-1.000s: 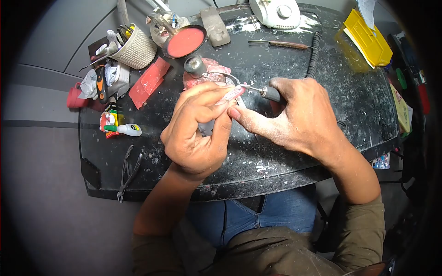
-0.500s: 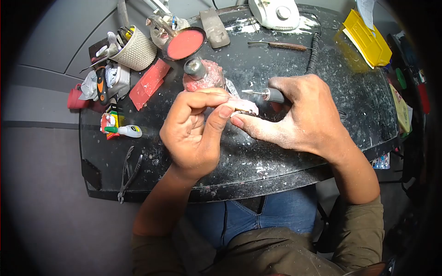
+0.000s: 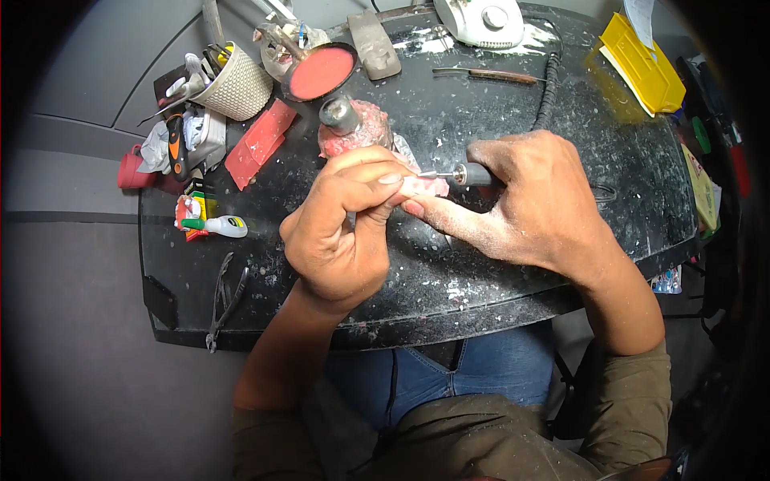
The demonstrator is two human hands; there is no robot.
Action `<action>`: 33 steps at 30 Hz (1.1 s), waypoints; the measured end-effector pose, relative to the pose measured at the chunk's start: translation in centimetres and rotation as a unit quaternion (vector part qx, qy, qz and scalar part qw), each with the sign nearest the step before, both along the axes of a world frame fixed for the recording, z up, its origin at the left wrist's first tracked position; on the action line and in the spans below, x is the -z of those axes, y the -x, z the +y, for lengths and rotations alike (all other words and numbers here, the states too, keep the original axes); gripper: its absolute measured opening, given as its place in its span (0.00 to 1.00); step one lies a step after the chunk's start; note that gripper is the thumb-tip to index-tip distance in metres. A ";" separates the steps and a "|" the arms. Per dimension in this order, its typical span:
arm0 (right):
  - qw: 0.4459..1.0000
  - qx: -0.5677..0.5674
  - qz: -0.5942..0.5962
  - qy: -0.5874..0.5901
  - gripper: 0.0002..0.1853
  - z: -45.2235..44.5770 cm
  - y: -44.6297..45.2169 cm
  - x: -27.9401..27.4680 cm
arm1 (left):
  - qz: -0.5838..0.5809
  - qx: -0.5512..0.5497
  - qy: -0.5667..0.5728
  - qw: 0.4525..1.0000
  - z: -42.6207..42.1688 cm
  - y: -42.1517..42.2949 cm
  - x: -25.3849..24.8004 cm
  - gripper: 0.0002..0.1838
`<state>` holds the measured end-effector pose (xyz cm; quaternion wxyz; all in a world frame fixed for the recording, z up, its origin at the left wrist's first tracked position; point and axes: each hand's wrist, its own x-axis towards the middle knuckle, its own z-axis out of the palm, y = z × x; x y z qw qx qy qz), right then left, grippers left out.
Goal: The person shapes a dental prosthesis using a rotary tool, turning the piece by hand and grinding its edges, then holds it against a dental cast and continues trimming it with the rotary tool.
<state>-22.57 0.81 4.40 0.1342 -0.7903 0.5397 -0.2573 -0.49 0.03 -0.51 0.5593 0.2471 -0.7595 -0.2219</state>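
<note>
Between its fingertips and thumb my left hand [image 3: 341, 228] pinches a small pink dental piece [image 3: 425, 186]. My right hand [image 3: 533, 200] is wrapped round a dark rotary handpiece [image 3: 476, 174], its thumb stretched out against the pink piece. The handpiece's thin metal bit [image 3: 437, 174] points left and lies at the upper edge of the piece; whether it touches cannot be made out. Just behind my left hand sits a lumpy pink mass [image 3: 365, 128] with a metal cylinder [image 3: 339, 115] on it.
Around the black table [image 3: 481, 289] are a pan of pink material [image 3: 322, 74], pink sheets [image 3: 261, 144], a woven tool cup [image 3: 238, 84], a glue bottle [image 3: 228, 227], pliers [image 3: 220, 305], a wood-handled knife [image 3: 501, 77], a white control unit [image 3: 480, 24] and a yellow tray [image 3: 642, 68].
The pink piece was turned in my left hand, whose fingers opened out and then curled in again. The bit moved off the piece, then came back to its upper edge.
</note>
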 end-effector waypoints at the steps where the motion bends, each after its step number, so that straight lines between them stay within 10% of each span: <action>1: 1.000 0.000 0.000 0.000 0.38 0.0 0.0 0.0 | -0.019 0.006 -0.010 1.000 0.1 -0.2 0.0 0.09; 33: 0.998 -0.022 0.014 0.058 0.39 0.0 0.5 0.9 | -0.023 0.046 -0.067 0.996 0.0 -0.6 -0.6 0.06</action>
